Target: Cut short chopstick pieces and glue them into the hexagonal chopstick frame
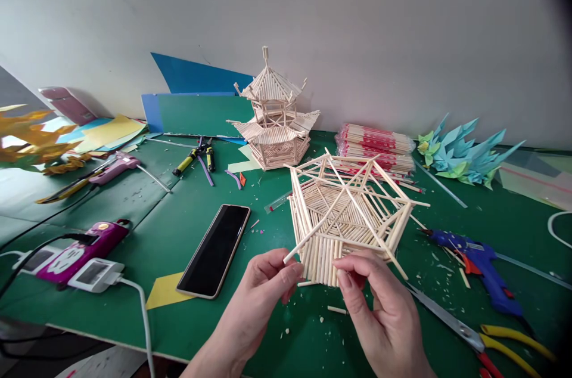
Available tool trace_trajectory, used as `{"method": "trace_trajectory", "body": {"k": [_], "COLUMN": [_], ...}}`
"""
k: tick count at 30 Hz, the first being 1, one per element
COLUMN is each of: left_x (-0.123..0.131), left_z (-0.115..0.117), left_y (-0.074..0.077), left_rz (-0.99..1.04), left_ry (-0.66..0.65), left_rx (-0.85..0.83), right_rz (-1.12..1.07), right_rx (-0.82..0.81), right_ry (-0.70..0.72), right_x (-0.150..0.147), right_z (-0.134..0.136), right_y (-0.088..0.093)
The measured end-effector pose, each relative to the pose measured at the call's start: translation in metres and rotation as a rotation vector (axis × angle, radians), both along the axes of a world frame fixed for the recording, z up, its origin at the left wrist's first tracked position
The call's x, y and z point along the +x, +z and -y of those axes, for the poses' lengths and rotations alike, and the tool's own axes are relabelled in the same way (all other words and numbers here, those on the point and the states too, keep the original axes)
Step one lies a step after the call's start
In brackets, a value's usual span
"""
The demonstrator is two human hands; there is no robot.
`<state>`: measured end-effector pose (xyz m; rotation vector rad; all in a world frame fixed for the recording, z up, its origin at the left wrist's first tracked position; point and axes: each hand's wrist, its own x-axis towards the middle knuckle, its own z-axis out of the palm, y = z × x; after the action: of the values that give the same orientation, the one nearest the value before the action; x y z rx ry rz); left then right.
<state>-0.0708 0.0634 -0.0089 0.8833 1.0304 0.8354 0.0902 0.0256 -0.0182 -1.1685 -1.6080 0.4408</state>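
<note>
A hexagonal frame of wooden sticks stands on the green table in front of me, its sides partly filled with upright sticks and long sticks crossing over its top. My left hand is closed around its near left corner, thumb and fingers gripping the frame there. At the near side panel, my right hand pinches with thumb and forefinger at the end of the row of upright sticks; a stick between the fingertips is mostly hidden. Behind the frame rises a finished-looking stick pagoda with two roofs.
A blue glue gun and scissors lie on the right. Wrapped stick bundles and blue folded paper sit behind. Left are a phone, a purple power strip, a pink glue gun and pliers.
</note>
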Motion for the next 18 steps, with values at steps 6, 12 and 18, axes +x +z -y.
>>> {"method": "trace_trajectory", "body": {"k": [6, 12, 18], "left_x": [-0.0017, -0.0014, -0.0016], "left_z": [-0.0001, 0.0009, 0.0003], "left_y": [-0.0016, -0.0008, -0.0010], "left_rz": [-0.006, -0.003, -0.003], "left_ry": [-0.008, -0.010, -0.005], "left_rx": [-0.001, 0.003, 0.004], "right_rz": [-0.015, -0.016, -0.019], "right_rx": [-0.015, -0.003, -0.003], "right_ry": [0.009, 0.007, 0.010], "right_x": [0.0005, 0.0006, 0.0005], "right_z": [0.0013, 0.0010, 0.0003], "right_y": [-0.0009, -0.0009, -0.0013]}}
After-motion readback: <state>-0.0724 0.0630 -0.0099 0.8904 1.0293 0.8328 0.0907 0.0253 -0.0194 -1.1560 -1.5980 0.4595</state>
